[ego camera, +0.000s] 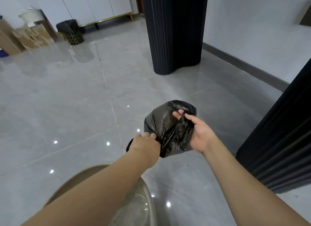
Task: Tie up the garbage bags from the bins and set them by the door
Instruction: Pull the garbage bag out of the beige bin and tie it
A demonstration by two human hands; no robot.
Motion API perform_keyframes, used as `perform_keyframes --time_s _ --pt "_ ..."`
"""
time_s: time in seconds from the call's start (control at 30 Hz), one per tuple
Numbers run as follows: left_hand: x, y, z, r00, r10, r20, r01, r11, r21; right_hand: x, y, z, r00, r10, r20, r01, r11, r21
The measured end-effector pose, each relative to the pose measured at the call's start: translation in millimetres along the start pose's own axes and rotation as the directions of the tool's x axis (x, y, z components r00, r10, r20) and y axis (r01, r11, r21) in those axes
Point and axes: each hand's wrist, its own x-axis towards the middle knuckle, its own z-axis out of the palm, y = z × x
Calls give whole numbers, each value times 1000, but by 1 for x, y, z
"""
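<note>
A black garbage bag (159, 119) hangs in the air in front of me, held between both hands above the grey tiled floor. My left hand (146, 144) is closed on the bag's gathered plastic at its lower left. On the right side, my right hand (198, 133) grips a bunched fold, with thumb and fingers hooked into the plastic. Below my left forearm stands a beige round bin (143, 207), its inside bare. Far off at the back left is a second bin (71, 32), dark with a gold pattern and lined with a black bag.
A tall black ribbed column (175, 32) rises from the floor ahead. Another black ribbed panel (277, 141) stands at the right. Cardboard boxes (32, 37) and a white pot sit at the back left beside white cabinets (94, 5). Glossy floor (67, 99) lies between.
</note>
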Motion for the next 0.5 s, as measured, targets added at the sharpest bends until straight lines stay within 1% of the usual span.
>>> perform_keyframes --time_s 0.03,0.1,0.13,0.2,0.27,0.33,0.37,0.43,0.5 --pt "-1 1 -2 999 4 42 -2 999 -42 1 2 -2 1000 -18 -12 17 999 -43" --pt "-3 -2 -9 992 -27 119 44 988 -149 4 4 -6 993 -102 -58 97 992 -84" --pt "-5 -5 -13 991 -44 129 66 983 -170 5 4 -8 984 -149 -96 140 985 -99" --pt "-12 -13 -21 994 -54 94 68 985 -160 5 0 -14 962 -214 -171 193 972 -131" --pt "-19 -22 -27 998 -39 59 47 987 -152 2 -4 -18 953 -237 -191 212 967 -140" --pt "-24 -29 -31 999 -5 53 15 980 -199 0 -5 -18 958 -242 -153 219 964 -153" --pt "-27 -33 -33 998 15 54 -3 976 -216 0 -4 -18 963 -242 -120 217 958 -189" --pt "-31 -40 -38 999 43 11 -40 979 -199 -3 -2 -15 971 -238 -18 219 921 -320" --pt "-33 -46 -43 997 33 -72 -43 987 -152 -5 2 -12 974 -206 94 225 844 -486"
